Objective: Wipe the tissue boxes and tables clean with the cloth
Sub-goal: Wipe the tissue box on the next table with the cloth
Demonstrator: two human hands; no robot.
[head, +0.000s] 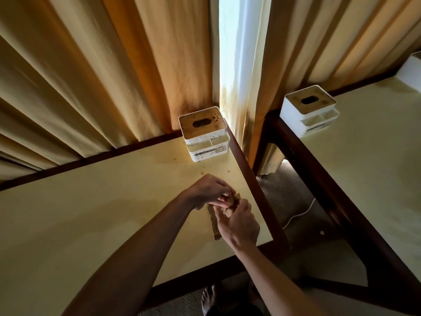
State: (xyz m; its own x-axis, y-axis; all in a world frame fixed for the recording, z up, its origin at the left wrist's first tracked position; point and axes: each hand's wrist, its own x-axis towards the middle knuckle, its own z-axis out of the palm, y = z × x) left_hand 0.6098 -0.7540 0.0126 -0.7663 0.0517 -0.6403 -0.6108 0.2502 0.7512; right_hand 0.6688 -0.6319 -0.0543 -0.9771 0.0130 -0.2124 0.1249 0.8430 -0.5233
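Cream table (95, 213), brown cloth (215, 224) gripped between both hands (224, 206), near spotted tissue box (204, 133)

Near counter (102, 213): broad bare top at 9 o'clock of hands (225, 208), open for passing. Spotted tissue box (204, 133) blocks far corner at 12 o'clock, curtain (91, 76) close behind. Floor gap at 3 o'clock, white cable (300, 215) lying there. Second counter (376, 156) beyond, clean tissue box (308, 110) at its far corner, perhaps another at frame edge.
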